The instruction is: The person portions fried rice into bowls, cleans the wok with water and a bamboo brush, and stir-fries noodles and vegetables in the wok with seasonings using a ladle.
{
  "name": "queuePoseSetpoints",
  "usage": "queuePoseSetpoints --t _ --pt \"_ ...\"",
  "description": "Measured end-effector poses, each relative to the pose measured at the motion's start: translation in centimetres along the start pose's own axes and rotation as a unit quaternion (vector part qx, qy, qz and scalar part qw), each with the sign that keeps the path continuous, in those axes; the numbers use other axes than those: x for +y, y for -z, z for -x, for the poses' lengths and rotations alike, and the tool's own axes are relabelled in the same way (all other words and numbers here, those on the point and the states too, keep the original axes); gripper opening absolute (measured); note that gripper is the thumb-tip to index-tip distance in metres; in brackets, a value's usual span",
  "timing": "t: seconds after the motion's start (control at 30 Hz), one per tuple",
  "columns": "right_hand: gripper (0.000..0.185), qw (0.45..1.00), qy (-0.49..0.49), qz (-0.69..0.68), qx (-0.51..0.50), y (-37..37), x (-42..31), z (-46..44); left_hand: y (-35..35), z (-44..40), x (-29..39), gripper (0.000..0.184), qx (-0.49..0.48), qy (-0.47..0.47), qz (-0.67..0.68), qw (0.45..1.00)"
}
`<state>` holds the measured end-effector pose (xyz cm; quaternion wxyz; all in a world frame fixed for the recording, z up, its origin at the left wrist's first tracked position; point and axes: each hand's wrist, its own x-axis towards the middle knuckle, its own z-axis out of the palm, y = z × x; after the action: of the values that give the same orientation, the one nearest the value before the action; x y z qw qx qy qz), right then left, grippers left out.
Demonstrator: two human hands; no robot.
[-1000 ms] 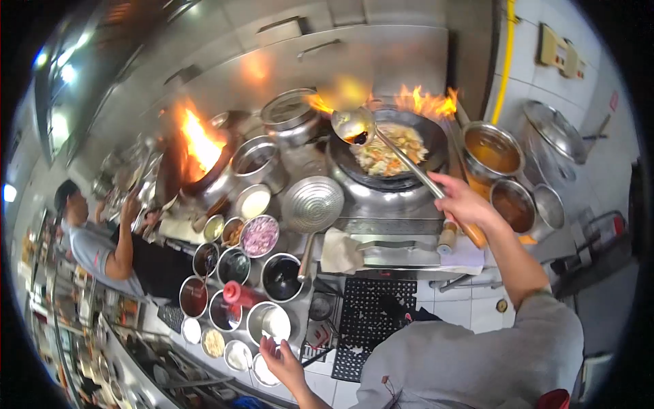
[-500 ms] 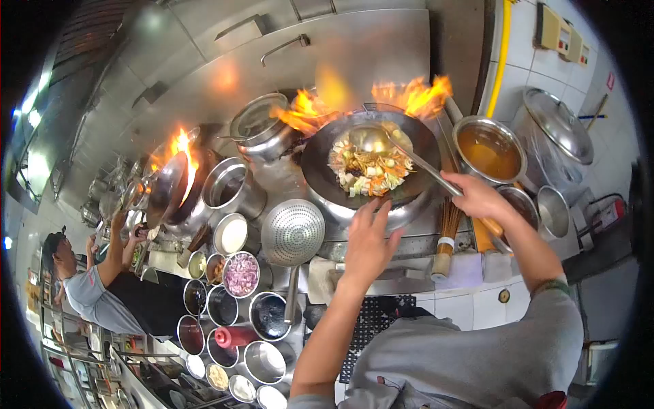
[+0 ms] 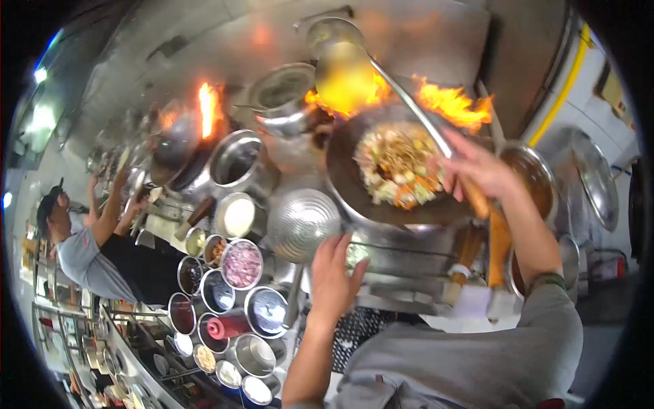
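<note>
My right hand [image 3: 480,167] is wrapped around the long handle of a metal ladle [image 3: 332,39]. The ladle's bowl is raised above the flames at the back of the stove. Beneath the handle sits a dark wok [image 3: 344,163] of chopped vegetables [image 3: 398,167], with pale, green and orange pieces and a browner heap in the middle. My left hand [image 3: 337,276] is empty, fingers apart, at the stove's front edge. Close to its fingertips lies a round perforated strainer [image 3: 303,223]; I cannot tell whether they touch.
Flames [image 3: 453,102] rise behind the wok. A pot of brown liquid [image 3: 538,177] stands right, beside a bamboo brush [image 3: 463,262]. Left are several metal containers, one with chopped purple onion [image 3: 242,264], and a red squeeze bottle [image 3: 228,327]. Another person [image 3: 95,255] works at a flaming wok.
The ladle has come up out of the wok, its bowl swinging up and left. My left hand has moved left and down, from the wok's rim toward the strainer. The view has shifted.
</note>
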<state>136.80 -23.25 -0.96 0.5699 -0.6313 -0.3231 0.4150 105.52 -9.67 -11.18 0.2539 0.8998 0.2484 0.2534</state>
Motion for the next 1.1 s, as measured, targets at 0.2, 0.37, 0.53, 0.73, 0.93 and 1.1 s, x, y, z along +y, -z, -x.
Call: queuePoseSetpoints --t 0.2,0.37,0.53,0.73,0.93,1.1 --pt "0.034 0.984 0.090 0.155 0.019 -6.0 1.3 -15.3 2.2 11.7 -9.0 0.049 -0.085 0.321 -0.284 0.900" --pt "0.033 0.854 0.109 0.484 0.156 -11.2 7.3 -36.1 -0.3 14.3 -8.6 0.043 -0.085 0.323 -0.357 0.872" --pt "0.020 0.970 -0.091 -0.168 -0.150 -10.8 6.3 -40.4 -0.7 15.3 -7.9 0.039 -0.089 0.351 -0.234 0.902" --pt "0.012 0.869 -0.161 -0.442 -0.152 -10.7 0.7 -29.7 0.1 14.5 -8.4 0.036 -0.110 0.430 -0.044 0.895" --pt "0.017 0.987 -0.061 0.141 -0.054 -8.5 -1.3 -28.2 2.6 13.5 -8.3 0.046 -0.080 0.410 -0.084 0.904" --pt "0.021 0.863 0.085 0.498 0.008 -10.8 0.1 -31.7 3.7 13.7 -7.8 0.048 -0.057 0.418 -0.088 0.902"
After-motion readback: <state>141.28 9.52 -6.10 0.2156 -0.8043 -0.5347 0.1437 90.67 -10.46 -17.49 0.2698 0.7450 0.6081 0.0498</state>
